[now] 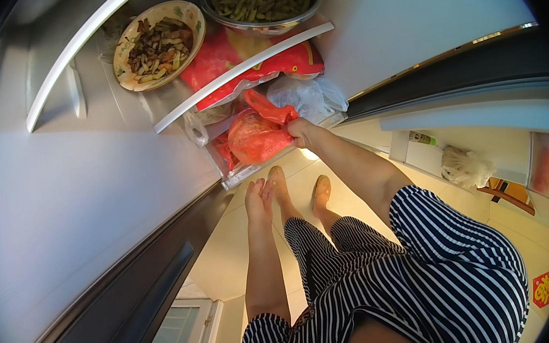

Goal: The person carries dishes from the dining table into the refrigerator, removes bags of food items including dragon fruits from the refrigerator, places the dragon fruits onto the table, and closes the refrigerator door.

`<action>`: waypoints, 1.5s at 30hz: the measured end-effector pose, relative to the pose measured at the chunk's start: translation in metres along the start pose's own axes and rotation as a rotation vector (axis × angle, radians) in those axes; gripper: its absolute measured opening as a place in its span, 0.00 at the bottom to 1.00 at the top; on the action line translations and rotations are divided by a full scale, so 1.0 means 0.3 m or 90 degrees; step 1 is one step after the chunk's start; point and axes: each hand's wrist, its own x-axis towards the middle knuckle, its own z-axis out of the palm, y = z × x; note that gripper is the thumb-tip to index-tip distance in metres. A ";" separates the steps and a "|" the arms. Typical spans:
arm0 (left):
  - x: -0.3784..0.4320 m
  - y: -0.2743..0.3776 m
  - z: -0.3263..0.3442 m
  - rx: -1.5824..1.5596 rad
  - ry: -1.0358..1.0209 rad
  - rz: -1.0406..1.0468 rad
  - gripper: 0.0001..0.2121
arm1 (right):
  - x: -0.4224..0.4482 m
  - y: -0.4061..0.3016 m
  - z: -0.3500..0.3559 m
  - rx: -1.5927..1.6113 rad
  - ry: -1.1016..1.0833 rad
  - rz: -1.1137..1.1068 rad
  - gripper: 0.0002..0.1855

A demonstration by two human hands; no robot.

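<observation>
My right hand (303, 132) grips the gathered edge of a red plastic bag (259, 135), which bulges with contents I cannot make out. The bag sits in the pulled-out clear drawer (242, 176) low in an open refrigerator. Just in front of the drawer's edge is my left hand (258, 197), with nothing in it and its fingers loosely apart. A translucent white plastic bag (309, 96) lies behind my right hand. Farther in, a red printed plastic package (264, 74) lies partly under a white-edged shelf (244, 74).
On the shelf above stand a patterned bowl of cooked food (158, 45) and a metal bowl of green pods (262, 2). The open refrigerator door (467, 96) at right has racks holding a tube (421, 137) and a pale bundled bag (464, 166). A dark door edge (131, 292) runs along the left.
</observation>
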 end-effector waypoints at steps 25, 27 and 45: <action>0.056 -0.140 0.078 -0.119 -0.080 0.068 0.17 | 0.058 0.035 -0.040 -0.012 -0.017 -0.072 0.14; 0.056 -0.138 0.056 -0.110 -0.092 0.066 0.18 | 0.106 0.060 -0.030 0.060 0.008 -0.076 0.14; 0.015 -0.063 0.168 -0.260 -0.218 -0.066 0.11 | -0.274 -0.012 -0.023 -0.116 0.030 -0.248 0.16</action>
